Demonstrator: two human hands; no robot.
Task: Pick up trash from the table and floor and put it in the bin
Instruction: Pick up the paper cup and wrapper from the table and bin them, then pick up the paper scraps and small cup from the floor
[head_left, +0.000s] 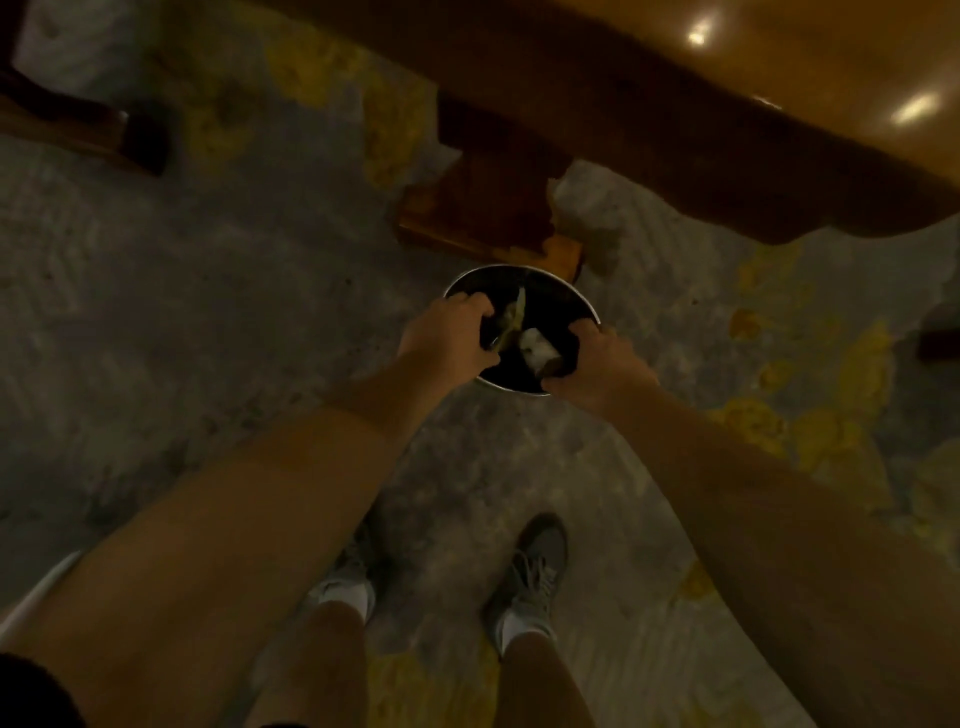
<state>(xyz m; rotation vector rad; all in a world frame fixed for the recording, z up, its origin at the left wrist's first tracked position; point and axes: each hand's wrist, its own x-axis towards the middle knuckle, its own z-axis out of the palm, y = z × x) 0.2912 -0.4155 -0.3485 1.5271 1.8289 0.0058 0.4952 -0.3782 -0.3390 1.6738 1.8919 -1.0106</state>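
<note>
Grey mottled concrete floor (208, 312), glossy brown wooden desk (727, 104) above. Round shiny metal bin (582, 299) stands beside the desk leg. Left hand (447, 332) curled over a yellowish scrap (511, 317), right hand (597, 364) closed on crumpled white paper (537, 348), both over the bin mouth. Trash likely light, soft; pinch anywhere.

The bin (521, 328) stands at frame centre on the floor (182, 312), just below the table leg (491, 208); the tabletop (779, 104) fills the upper right.
</note>
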